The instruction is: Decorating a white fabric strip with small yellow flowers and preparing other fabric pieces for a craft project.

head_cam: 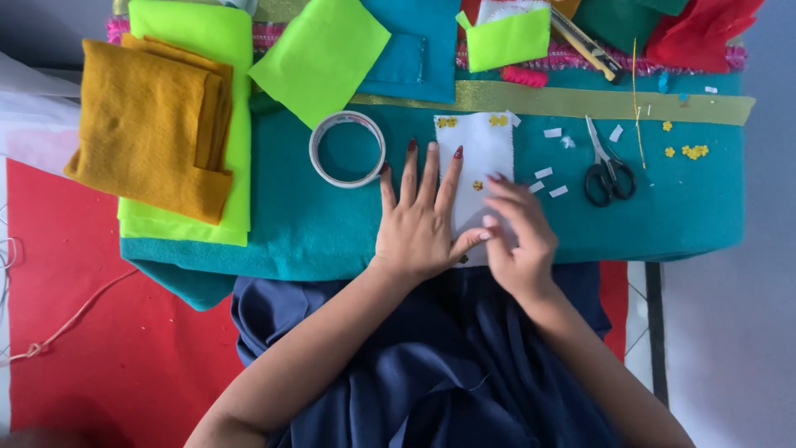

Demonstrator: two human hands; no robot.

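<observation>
A white felt rectangle [481,149] lies on the teal felt sheet [315,224], with small yellow flower shapes stuck near its top and one at its middle. My left hand [419,220] lies flat on it, fingers spread, pressing its left side down. My right hand [518,232] rests on the white piece's right edge, fingertips curled together against the felt; whether they pinch something small I cannot tell.
A roll of clear tape [347,149] sits left of my left hand. Black scissors [608,170] lie to the right, with small white tape bits and loose yellow flowers [693,152]. Folded mustard felt [153,124] and lime felt [319,58] lie at the far left; a utility knife [587,46] is at the top.
</observation>
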